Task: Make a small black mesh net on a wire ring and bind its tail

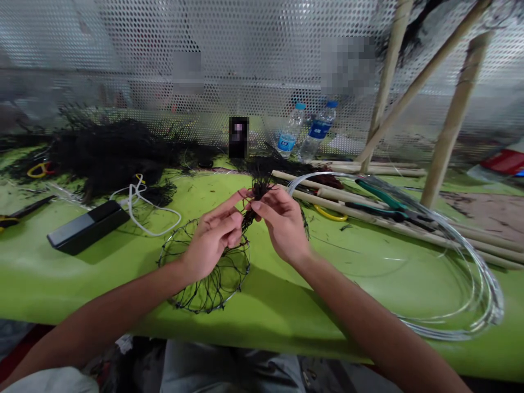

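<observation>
Black netting point(249, 219) is bunched between my two hands, its frayed strands sticking up above my fingers. My right hand point(282, 218) pinches the bunch between thumb and fingers. My left hand point(219, 232) is closed on the netting from the other side, with the index finger stretched toward the bunch. From the bunch the net spreads down to a round wire hoop point(196, 311) lying on the green table point(282, 311). The hoop sits below my left hand and forearm, which cover part of it. Some dark strands hang beside my right wrist.
A wire coil point(491, 300) lies on the right, beside wooden sticks point(380, 218) and green-handled pliers point(380, 195). Two bottles point(289, 131) stand by the perforated metal screen point(262, 65). A black net pile point(106, 153) and a power bank point(88, 226) with white cable are left.
</observation>
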